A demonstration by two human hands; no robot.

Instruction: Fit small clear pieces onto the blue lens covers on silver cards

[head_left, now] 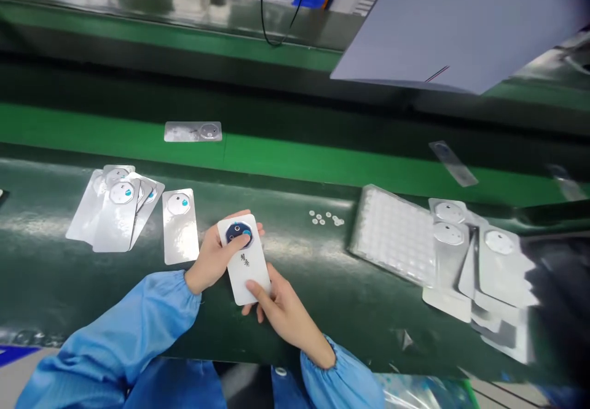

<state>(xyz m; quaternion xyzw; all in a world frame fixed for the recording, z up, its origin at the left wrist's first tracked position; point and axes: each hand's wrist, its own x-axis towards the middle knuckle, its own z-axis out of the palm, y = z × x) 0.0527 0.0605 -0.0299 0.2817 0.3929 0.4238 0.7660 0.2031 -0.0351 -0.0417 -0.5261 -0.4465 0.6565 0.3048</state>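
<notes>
Left hand [212,257] grips a white panel [243,264] near its top, right hand [284,312] its lower end; silver panels [113,225] lie at ten o'clock from it, discs [319,217] at two

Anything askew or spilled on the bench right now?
The right-hand pile is messily fanned, its edges jutting at different angles. Small discs lie loose left of the white tray, possibly spilled. One slanted card lies on the green strip beyond. The held card shows no plain damage.
</notes>
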